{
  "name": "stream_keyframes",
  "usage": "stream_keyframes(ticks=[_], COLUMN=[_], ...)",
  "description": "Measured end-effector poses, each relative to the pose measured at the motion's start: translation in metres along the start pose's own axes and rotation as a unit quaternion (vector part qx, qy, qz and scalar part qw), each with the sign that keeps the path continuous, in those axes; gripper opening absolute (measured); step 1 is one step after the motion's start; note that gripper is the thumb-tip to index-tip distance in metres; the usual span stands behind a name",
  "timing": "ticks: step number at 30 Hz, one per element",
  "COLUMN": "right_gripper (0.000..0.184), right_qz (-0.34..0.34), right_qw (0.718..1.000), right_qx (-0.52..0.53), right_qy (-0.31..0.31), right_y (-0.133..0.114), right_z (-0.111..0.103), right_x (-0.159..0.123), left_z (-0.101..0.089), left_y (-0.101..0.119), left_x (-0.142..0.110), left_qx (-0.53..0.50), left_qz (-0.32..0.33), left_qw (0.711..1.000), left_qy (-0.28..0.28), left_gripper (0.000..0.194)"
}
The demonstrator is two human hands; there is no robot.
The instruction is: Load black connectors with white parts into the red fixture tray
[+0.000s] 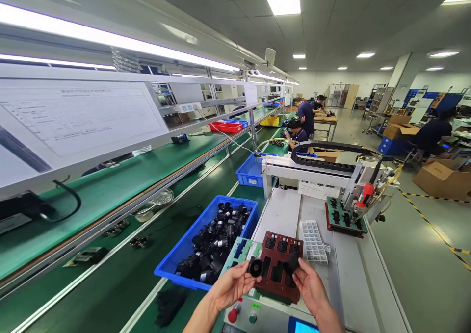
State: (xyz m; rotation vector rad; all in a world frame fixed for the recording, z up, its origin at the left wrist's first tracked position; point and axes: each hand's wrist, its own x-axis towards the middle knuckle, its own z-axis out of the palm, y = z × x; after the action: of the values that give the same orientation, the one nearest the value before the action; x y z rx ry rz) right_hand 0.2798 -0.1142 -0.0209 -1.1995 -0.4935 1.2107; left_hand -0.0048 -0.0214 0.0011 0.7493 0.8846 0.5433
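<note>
My left hand (235, 281) grips a black cylindrical plastic part (255, 268), its round open end facing me. In my right hand (311, 286) is another black plastic part (292, 263), tilted, its exact kind unclear. Both hands are over a dark red fixture tray (268, 255), which has several slots. Black parts sit in its far row, and some nearer slots show bare. A light green fixture plate (235, 252) lies to its left, partly behind my left hand. Left of that, a blue bin (164, 270) holds many loose black parts.
A gantry machine (312, 168) with a red-bodied screwdriver head (365, 195) stands over a second loaded fixture (334, 225). A white gridded sheet (314, 240) lies on the machine bed. A red button (233, 315) is on the front panel. Co-workers (305, 117) are farther back.
</note>
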Motion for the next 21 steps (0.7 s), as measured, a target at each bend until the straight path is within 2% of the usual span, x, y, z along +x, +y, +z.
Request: stream_keyframes(ticks=[2,4,5,7,10,13,16,18,21], right_gripper=[0.055,0.061,0.060,0.056,0.046,0.040,0.038,0.035,0.029], right_qz=[-0.021,-0.092,-0.138,-0.216,-0.274,-0.303,-0.300,-0.285,-0.262], right_qw=[0.999,0.990,0.976,0.932,0.869,0.811,0.771,0.759,0.748], right_qx=[-0.026,-0.109,-0.168,-0.288,-0.411,-0.499,-0.558,-0.584,-0.610], right_qy=[0.006,0.016,0.022,0.031,0.023,-0.033,-0.059,-0.036,-0.011], right_y=[0.011,0.026,0.034,0.049,0.065,0.070,0.069,0.065,0.057], right_z=[0.008,0.014,0.016,0.016,0.009,0.001,0.004,0.010,0.018], right_x=[-0.001,-0.001,-0.001,0.000,0.003,0.003,0.001,0.001,0.005], left_z=[0.003,0.005,0.005,0.006,0.007,0.010,0.015,0.018,0.021], left_y=[0.001,0.003,0.004,0.005,0.003,0.000,-0.002,-0.003,-0.004], left_x=[-0.001,-0.002,-0.002,-0.003,-0.001,0.003,0.010,0.016,0.025], left_qx=[-0.007,-0.019,-0.023,-0.029,-0.015,0.109,0.301,0.426,0.562], left_qz=[-0.012,-0.016,-0.015,-0.013,0.010,0.115,0.221,0.235,0.214], left_qw=[0.999,0.998,0.997,0.996,0.998,0.987,0.925,0.870,0.798], left_qy=[-0.033,-0.060,-0.068,-0.080,-0.065,0.006,0.074,0.079,0.038], left_gripper=[0.051,0.053,0.053,0.052,0.054,0.058,0.047,0.048,0.050])
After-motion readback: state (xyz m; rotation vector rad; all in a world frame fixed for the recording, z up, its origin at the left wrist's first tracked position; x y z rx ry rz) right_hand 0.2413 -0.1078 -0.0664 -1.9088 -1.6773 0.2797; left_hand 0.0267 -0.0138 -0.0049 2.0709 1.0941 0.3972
